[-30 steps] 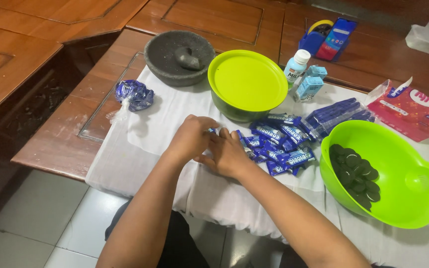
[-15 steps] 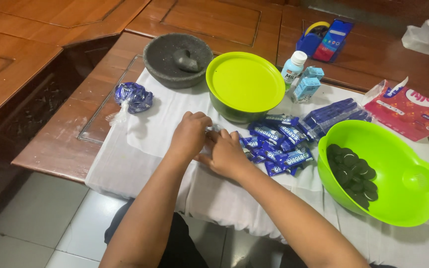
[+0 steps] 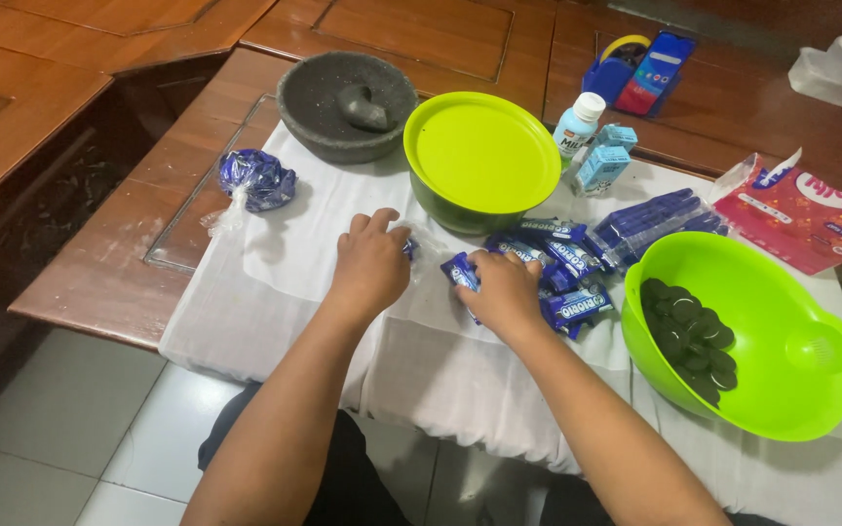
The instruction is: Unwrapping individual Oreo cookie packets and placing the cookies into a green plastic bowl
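The white cloth (image 3: 285, 253) covers the near part of a brown wooden table (image 3: 109, 263), creased and hanging over its edge. A heap of small glossy blue biscuit packets (image 3: 562, 268) lies on it, between a lidded green bowl (image 3: 482, 156) and an open, smooth green plastic bowl (image 3: 782, 341) holding dark round biscuits (image 3: 689, 336).

The right hand (image 3: 504, 290) rests knuckles-up at the heap's near edge, fingers curled closed on one blue packet (image 3: 460, 271). The left hand (image 3: 370, 261) lies palm-down just beside it, fingers bent; a scrap of blue shows at its fingertips — whether it grips anything cannot be told.

Behind: a rough grey stone mortar (image 3: 346, 105) with its pestle, a crumpled blue wrapper bundle (image 3: 255, 180), small milk cartons (image 3: 601, 161), a red pouch (image 3: 801, 214).
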